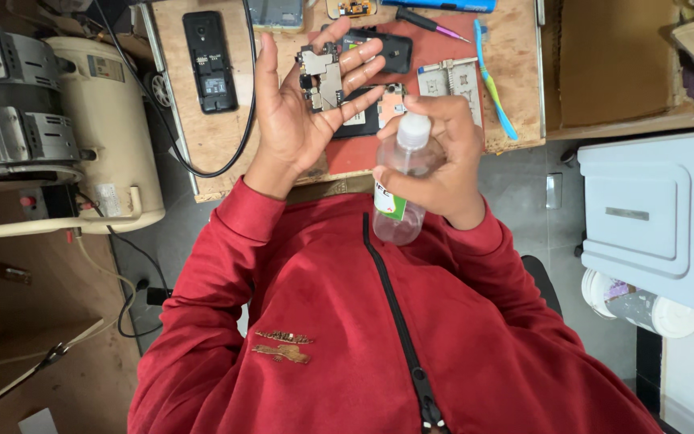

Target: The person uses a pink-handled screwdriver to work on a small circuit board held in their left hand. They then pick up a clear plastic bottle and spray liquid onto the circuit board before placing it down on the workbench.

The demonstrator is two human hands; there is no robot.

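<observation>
Fingers of the left hand [299,112] cradle a circuit board [323,78], right hand [443,161] grips a bottle [399,193], above a cluttered wooden bench [202,128].

Circuit board [322,76] flat on open palm — clear bottle [402,181] upright.

One circuit board [322,78], one clear bottle [399,189], two dark phones [210,61] [385,50], one blue toothbrush [492,80], one screwdriver [431,23]

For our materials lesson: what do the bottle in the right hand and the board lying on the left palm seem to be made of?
Bottle: clear, glossy plastic by its look, since it shows the red jacket through its wall; opaque white cap. Circuit board: likely rigid laminate bearing dull grey metal shields and dark chips.
</observation>
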